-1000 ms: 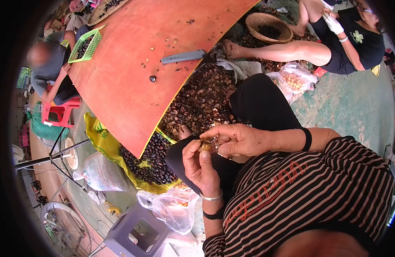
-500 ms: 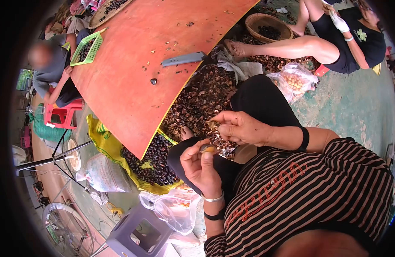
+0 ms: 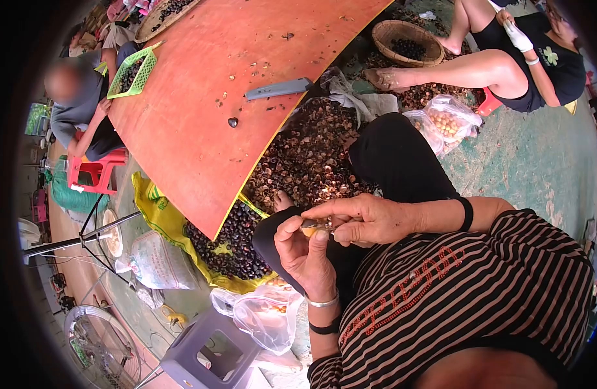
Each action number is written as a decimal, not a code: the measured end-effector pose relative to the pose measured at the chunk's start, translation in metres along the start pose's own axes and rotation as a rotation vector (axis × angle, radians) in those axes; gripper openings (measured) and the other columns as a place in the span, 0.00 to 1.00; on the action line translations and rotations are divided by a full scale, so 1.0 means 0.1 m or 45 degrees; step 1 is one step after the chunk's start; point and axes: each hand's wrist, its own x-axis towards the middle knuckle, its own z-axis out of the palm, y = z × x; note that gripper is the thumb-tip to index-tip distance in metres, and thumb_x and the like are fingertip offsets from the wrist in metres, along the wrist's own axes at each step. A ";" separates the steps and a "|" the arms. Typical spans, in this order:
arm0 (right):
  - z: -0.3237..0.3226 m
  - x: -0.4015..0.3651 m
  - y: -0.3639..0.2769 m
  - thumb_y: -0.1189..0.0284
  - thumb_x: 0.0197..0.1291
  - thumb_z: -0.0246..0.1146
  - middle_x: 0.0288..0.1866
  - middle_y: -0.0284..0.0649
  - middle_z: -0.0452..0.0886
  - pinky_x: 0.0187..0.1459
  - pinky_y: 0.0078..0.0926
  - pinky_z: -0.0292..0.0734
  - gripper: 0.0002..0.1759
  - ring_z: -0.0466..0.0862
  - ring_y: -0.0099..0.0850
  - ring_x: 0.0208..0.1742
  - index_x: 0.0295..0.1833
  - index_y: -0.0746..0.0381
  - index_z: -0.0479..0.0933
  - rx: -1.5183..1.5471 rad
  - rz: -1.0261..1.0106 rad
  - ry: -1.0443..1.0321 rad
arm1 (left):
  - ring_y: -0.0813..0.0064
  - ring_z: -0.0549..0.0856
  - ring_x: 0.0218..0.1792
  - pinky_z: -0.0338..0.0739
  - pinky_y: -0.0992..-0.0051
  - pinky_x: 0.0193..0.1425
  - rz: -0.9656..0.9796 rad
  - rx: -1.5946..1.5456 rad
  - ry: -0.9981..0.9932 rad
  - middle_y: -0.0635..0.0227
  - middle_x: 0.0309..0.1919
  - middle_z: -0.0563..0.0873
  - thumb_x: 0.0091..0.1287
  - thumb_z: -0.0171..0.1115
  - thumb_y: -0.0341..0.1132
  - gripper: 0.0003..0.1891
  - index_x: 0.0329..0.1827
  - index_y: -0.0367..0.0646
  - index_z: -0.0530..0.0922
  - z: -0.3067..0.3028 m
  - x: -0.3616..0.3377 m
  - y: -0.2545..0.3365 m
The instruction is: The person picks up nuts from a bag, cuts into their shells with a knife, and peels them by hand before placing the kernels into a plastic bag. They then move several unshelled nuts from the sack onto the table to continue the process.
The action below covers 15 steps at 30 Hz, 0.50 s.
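My left hand (image 3: 305, 266) pinches a partly peeled chestnut (image 3: 309, 228), its yellowish kernel showing beside dark shell. My right hand (image 3: 369, 219) is closed beside it, with the index finger reaching over the nut. Something small and pale shows at its fingertips, but I cannot make out what it is. Both hands are above my lap. Beyond them, a thick heap of broken brown shells (image 3: 298, 162) covers the floor. Dark, unpeeled chestnuts (image 3: 230, 236) lie in a yellow sack (image 3: 157, 217) to the left of my knee.
An orange board (image 3: 201, 149) fills the upper middle, carrying a grey tool-like object (image 3: 279, 88) and one dark nut (image 3: 233, 122). A grey stool (image 3: 211, 350) and clear plastic bag (image 3: 266, 321) are at lower left. Co-workers sit left and upper right, near a green basket (image 3: 143, 74) and woven basket (image 3: 382, 35).
My right hand has moved left and down to the chestnut, closing the gap between the hands. The left hand stays nearly in place. The upper-right co-worker's leg has shifted slightly right.
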 end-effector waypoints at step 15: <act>-0.09 0.05 -0.02 0.78 0.65 0.53 0.39 0.30 0.80 0.42 0.15 0.72 0.25 0.73 0.13 0.37 0.68 0.62 0.67 -0.054 -0.042 0.285 | 0.77 0.79 0.35 0.76 0.79 0.42 0.029 0.058 0.003 0.65 0.40 0.79 0.60 0.67 0.24 0.16 0.49 0.39 0.72 0.01 0.04 0.04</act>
